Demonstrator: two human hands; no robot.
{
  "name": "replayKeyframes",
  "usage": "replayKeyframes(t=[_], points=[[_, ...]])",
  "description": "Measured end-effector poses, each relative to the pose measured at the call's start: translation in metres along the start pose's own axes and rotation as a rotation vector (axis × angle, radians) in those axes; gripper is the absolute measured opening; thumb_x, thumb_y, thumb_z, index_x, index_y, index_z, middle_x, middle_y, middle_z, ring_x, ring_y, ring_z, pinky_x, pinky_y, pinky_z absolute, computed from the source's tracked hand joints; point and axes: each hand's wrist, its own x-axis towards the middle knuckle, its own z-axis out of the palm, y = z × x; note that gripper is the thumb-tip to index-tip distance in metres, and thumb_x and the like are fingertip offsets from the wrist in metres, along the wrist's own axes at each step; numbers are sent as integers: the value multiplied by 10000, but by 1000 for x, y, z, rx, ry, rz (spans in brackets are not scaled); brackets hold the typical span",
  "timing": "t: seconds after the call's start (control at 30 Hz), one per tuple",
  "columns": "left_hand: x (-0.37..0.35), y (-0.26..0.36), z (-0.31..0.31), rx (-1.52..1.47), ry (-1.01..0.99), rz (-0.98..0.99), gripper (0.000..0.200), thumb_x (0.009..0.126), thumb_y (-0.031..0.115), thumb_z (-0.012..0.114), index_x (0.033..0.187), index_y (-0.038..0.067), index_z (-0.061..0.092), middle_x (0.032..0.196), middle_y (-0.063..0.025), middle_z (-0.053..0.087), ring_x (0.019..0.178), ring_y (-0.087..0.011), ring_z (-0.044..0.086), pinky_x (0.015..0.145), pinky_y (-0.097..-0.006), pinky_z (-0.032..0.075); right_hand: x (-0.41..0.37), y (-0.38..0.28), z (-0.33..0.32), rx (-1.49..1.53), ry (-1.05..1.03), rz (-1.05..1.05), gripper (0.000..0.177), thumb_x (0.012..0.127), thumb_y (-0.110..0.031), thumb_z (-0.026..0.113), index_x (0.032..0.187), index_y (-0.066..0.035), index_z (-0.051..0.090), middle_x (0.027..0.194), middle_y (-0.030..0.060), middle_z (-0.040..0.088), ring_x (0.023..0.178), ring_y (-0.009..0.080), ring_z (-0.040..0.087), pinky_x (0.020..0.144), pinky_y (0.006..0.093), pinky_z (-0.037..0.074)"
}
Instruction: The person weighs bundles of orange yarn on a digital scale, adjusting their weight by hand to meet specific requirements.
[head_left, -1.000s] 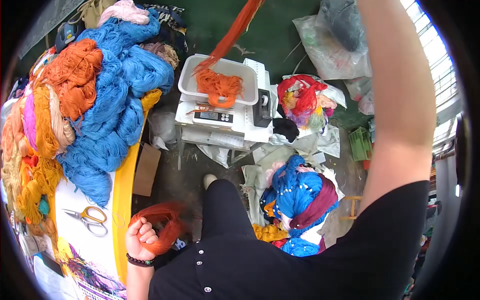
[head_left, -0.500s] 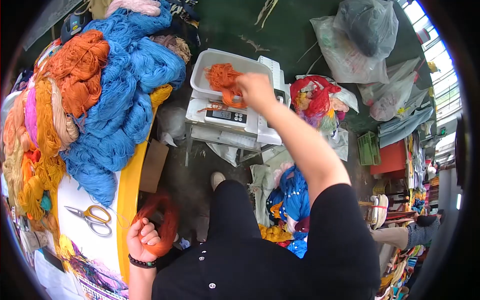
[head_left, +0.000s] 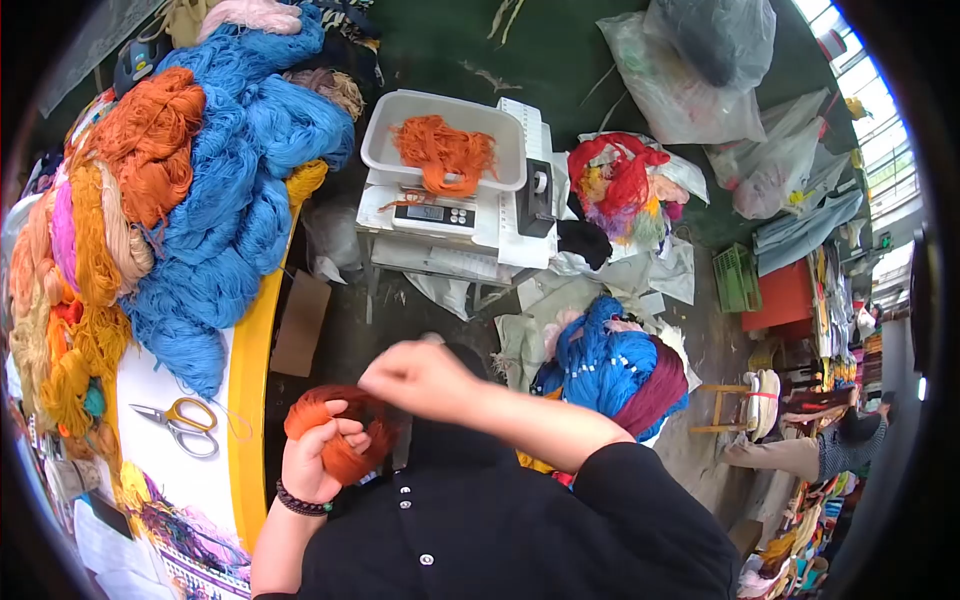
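My left hand [head_left: 315, 455] is wrapped round a rust-orange skein of yarn [head_left: 352, 452] at the front of my body. Just above and beside that skein, my right hand [head_left: 420, 378] is closed with the fingers drawn together; what they pinch, if anything, is hidden. Loose orange yarn [head_left: 445, 150] lies heaped in a white plastic tray [head_left: 510, 135], partly over its near rim. The tray rests on a digital scale [head_left: 435, 214] whose display I cannot read clearly.
Scissors [head_left: 185, 428] lie on the yellow-edged table [head_left: 245, 400] at left, below a big pile of blue yarn [head_left: 225, 215]. A black device [head_left: 536, 200] stands right of the tray. Blue and maroon yarn [head_left: 610, 365] sits on the floor; plastic bags [head_left: 690, 90] are behind. Another person [head_left: 830, 450] is far right.
My right hand has come back from the yarn in the tray to beside the skein in my left hand. The yarn stays in the tray. The skein has risen slightly.
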Motion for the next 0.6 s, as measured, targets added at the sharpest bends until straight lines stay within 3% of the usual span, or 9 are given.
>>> replayKeyframes(t=[0.07,0.17,0.2,0.27,0.4,0.47,0.5,0.53,0.6], points=[[0,-6,12,159,8,72,272,861,33,457,1119,-22,521,858,-123,646,719,-201,616,711,-341,515,-8,-1,26,122,-94,-12,229,887,-231,608,954,-28,693,841,107,668,812,212,635,738,326,502],[-3,-10,25,216,-54,158,329,866,-6,457,1191,-26,501,856,-114,637,734,-167,623,713,-296,512,-17,-7,37,530,-97,206,233,911,-181,599,1016,15,667,849,74,665,794,129,611,715,279,494],[-5,-11,27,218,-54,160,329,866,-6,457,1191,-26,501,856,-114,637,734,-167,623,713,-296,512,-17,-8,38,530,-96,203,233,911,-181,599,1016,15,667,849,74,665,794,129,611,715,279,494],[-8,-13,30,202,-8,178,384,869,-10,468,1253,-11,476,881,-104,630,718,-161,614,695,-291,509,-19,-7,39,629,-61,216,255,933,-148,558,1012,92,597,706,29,610,603,77,554,576,236,471],[-4,-21,29,182,29,187,437,870,-15,480,1306,5,446,913,-96,629,702,-157,609,678,-292,510,-24,-11,35,704,-196,296,230,933,-152,553,960,66,620,707,33,615,602,81,565,582,233,476],[-3,-24,28,198,-29,184,453,863,-16,494,1313,5,440,930,-87,623,689,-151,605,673,-288,510,-25,-4,38,523,-187,214,215,922,-172,579,915,27,659,773,48,628,719,99,596,680,269,491],[-2,-23,22,202,-73,182,454,864,2,502,1313,5,440,911,-102,642,670,-146,598,664,-285,507,-23,0,35,462,-179,128,231,923,-200,570,886,6,666,777,67,632,702,138,603,683,284,489],[-3,-19,19,202,-68,162,453,864,12,503,1313,1,438,898,-111,653,663,-144,595,656,-282,503,-17,0,22,128,-152,45,245,902,-244,589,866,-17,671,792,103,640,719,197,622,694,320,494],[-6,-14,18,176,-16,144,430,865,30,498,1291,-14,453,862,-135,677,640,-144,587,639,-287,496,1,12,-5,-234,23,-48,230,813,-278,648,860,-55,678,880,132,663,839,302,634,735,391,494]])
